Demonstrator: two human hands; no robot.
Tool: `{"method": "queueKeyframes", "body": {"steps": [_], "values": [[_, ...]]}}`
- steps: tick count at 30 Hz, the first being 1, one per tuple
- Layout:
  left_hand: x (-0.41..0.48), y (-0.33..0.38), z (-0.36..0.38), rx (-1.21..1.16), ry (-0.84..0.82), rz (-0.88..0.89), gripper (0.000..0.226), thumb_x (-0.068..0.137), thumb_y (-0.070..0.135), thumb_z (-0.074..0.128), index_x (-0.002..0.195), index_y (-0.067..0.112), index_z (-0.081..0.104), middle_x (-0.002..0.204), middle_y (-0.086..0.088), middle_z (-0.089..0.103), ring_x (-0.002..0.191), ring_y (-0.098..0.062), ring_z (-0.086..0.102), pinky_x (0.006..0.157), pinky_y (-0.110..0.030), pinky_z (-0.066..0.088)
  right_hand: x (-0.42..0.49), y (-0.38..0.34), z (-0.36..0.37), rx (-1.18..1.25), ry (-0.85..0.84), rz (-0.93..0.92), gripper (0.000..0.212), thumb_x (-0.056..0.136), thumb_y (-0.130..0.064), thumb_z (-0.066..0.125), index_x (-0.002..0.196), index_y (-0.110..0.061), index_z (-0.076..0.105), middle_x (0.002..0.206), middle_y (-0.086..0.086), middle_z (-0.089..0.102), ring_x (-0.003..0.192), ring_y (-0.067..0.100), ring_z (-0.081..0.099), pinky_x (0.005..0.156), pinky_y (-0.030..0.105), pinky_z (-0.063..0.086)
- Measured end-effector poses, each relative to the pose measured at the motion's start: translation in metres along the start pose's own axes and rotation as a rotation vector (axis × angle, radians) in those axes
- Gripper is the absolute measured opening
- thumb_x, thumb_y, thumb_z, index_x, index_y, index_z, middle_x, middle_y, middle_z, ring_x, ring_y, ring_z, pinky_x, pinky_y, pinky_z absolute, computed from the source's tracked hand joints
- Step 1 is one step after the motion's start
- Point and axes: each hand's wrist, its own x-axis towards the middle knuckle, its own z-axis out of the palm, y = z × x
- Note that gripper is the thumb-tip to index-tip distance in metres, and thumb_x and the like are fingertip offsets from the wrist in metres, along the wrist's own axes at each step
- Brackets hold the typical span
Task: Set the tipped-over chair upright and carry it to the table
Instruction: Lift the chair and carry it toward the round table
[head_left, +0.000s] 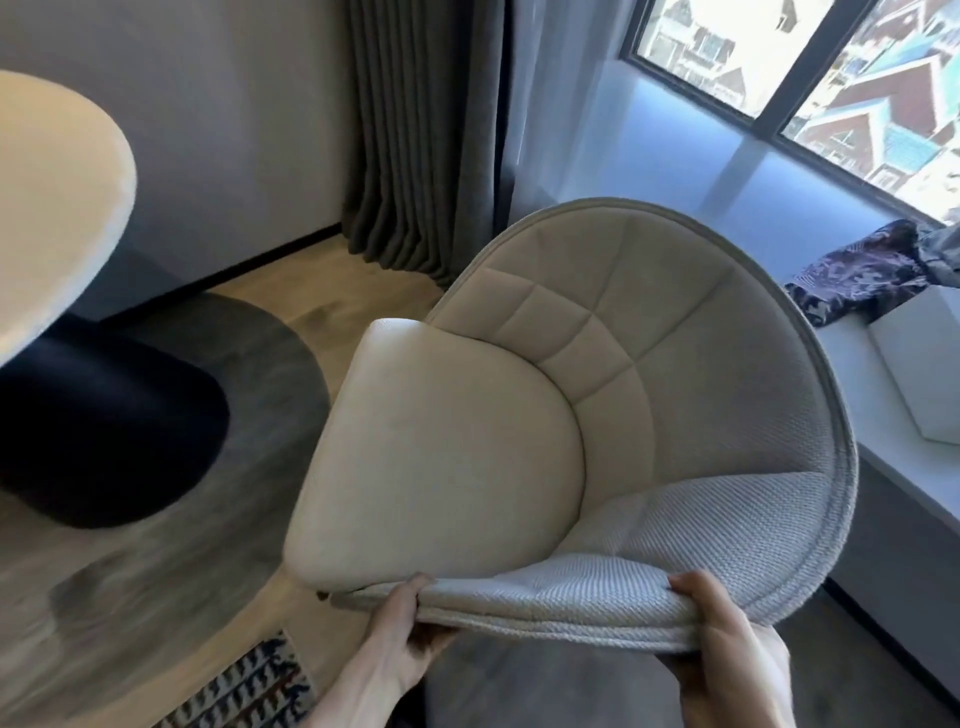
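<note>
- The left hand (402, 642) is clamped on the near rim of the chair (571, 441): its thumb lies on top of the piped edge, and the other fingers curl under, out of sight.
- The right hand (727, 654) grips the same rim further along, thumb pressed on the woven fabric, fingers (691, 597) wrapped tight around the edge.
- Between the two hands the rim bows slightly; the padded shell spreads away from the fingers, its seat cushion pointing toward the bench (57, 197).
- The chair is pale beige, with a smooth seat pad, a quilted inner back and coarse woven cloth near the grip.
- The bench's round pale top is just beyond the seat's far-left side; its dark base (104, 431) stands on a round grey rug (218, 426).
- The chair's legs are hidden beneath the shell, so whether they touch the floor cannot be told.
- Both forearms are cut off at the lower edge; the bench side of the view is blurred.
</note>
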Motion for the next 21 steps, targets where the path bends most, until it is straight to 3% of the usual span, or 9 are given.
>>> {"method": "queueKeyframes", "body": {"steps": [2, 6, 11, 16, 21], "values": [[0.002, 0.027, -0.009, -0.009, 0.003, 0.009, 0.016, 0.09, 0.004, 0.05, 0.075, 0.003, 0.057, 0.049, -0.014, 0.064, 0.044, -0.027, 0.064, 0.04, -0.034, 0.055, -0.008, 0.001, 0.029, -0.04, -0.004, -0.013, 0.018, 0.069, -0.004, 0.074, 0.08, 0.008, 0.065, 0.079, 0.019, 0.064, 0.072, 0.03, 0.065, 0.061, 0.037, 0.054], [0.019, 0.075, -0.03, -0.03, 0.034, 0.001, 0.008, 0.086, 0.004, 0.056, 0.078, 0.002, 0.057, 0.056, -0.014, 0.064, 0.061, -0.03, 0.061, 0.043, -0.036, 0.055, -0.021, 0.006, 0.087, -0.032, -0.055, -0.029, 0.017, 0.07, 0.0, 0.072, 0.083, 0.007, 0.064, 0.079, 0.017, 0.065, 0.069, 0.028, 0.065, 0.061, 0.038, 0.054], [0.032, 0.132, -0.043, -0.045, 0.037, 0.013, 0.014, 0.086, 0.004, 0.055, 0.073, 0.003, 0.053, 0.045, -0.013, 0.059, 0.039, -0.023, 0.062, 0.039, -0.034, 0.054, -0.027, 0.007, 0.149, -0.021, -0.105, -0.041, 0.012, 0.075, 0.002, 0.07, 0.084, 0.003, 0.062, 0.075, 0.014, 0.061, 0.065, 0.024, 0.061, 0.054, 0.032, 0.051], [0.045, 0.182, -0.053, -0.062, 0.074, 0.048, 0.019, 0.086, 0.005, 0.055, 0.068, 0.005, 0.051, 0.04, -0.01, 0.057, 0.033, -0.019, 0.059, 0.036, -0.03, 0.052, -0.032, 0.015, 0.198, 0.003, -0.147, -0.043, 0.02, 0.076, 0.002, 0.071, 0.093, 0.008, 0.064, 0.075, 0.012, 0.063, 0.063, 0.022, 0.061, 0.043, 0.026, 0.051], [0.051, 0.226, -0.058, -0.079, 0.099, 0.079, 0.03, 0.09, 0.003, 0.049, 0.061, 0.008, 0.044, 0.03, -0.005, 0.047, 0.022, -0.015, 0.047, 0.029, -0.022, 0.044, -0.039, 0.033, 0.239, -0.004, -0.151, -0.037, 0.023, 0.075, -0.001, 0.072, 0.095, 0.006, 0.064, 0.08, 0.013, 0.068, 0.068, 0.026, 0.065, 0.055, 0.034, 0.052]]}}
